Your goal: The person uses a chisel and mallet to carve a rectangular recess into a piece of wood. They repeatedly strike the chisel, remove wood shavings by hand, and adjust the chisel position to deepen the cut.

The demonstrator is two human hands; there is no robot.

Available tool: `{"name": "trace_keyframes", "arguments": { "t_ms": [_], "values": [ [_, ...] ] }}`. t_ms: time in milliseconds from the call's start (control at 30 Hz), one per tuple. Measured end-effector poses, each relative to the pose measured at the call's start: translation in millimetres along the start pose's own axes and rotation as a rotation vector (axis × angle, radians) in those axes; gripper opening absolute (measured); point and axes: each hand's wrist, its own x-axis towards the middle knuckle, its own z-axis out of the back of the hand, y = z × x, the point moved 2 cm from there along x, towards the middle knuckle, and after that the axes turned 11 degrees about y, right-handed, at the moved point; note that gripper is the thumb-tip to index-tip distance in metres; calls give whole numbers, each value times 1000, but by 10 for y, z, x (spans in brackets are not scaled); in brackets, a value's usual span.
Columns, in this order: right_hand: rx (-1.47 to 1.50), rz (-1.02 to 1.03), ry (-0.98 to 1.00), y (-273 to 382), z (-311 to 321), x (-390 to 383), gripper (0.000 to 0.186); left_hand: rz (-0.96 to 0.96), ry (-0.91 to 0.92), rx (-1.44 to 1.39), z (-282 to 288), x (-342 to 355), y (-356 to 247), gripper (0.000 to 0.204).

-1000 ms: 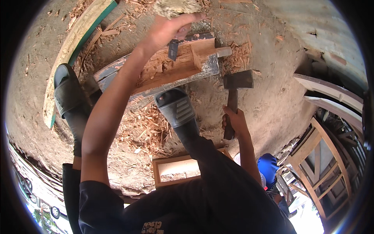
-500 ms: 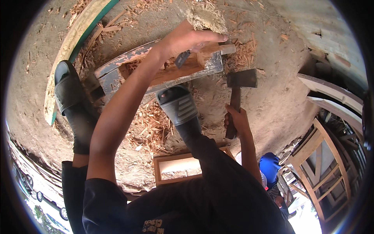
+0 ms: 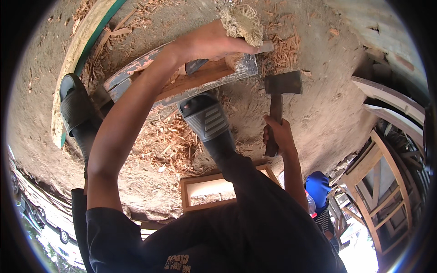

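My left hand (image 3: 221, 44) is closed around a chisel, whose frayed, fibrous handle end (image 3: 241, 22) sticks out above the fist. Part of its dark blade (image 3: 195, 66) shows below the wrist, over the hollow of a wooden block (image 3: 209, 83) with worn grey paint. Whether the blade's edge touches the wood is hidden by my forearm. To the right of the block, my right hand (image 3: 279, 135) grips a hatchet (image 3: 282, 83) by its short wooden handle, head pointing away from me. My sandalled right foot (image 3: 203, 117) rests against the block's near side.
Wood chips (image 3: 170, 143) litter the ground around the block. A curved plank with a green edge (image 3: 84, 52) lies at the left, beside my other sandal (image 3: 75, 102). Near my leg is a wooden frame (image 3: 185, 195). At right are wooden frames (image 3: 387, 195) and a person in a blue cap (image 3: 317, 189).
My left wrist and elbow have shifted left, and the chisel's blade has swung leftward and up in the picture. The hatchet has moved slightly farther from me.
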Motion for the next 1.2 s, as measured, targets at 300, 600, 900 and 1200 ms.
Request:
{"name": "trace_keyframes", "arguments": {
  "t_ms": [300,600,900,1200],
  "values": [
    [58,12,-19,-50,0,8,26,-187,-308,765,-417,397,169,34],
    [158,-46,-14,-5,-56,-36,25,-186,-427,1205,-1054,471,357,38],
    [243,-22,41,64,-45,-68,25,-398,-328,1006,-746,514,443,47],
    [400,48,77,190,22,-301,31,-320,-511,1005,-742,537,488,60]
  ]
}}
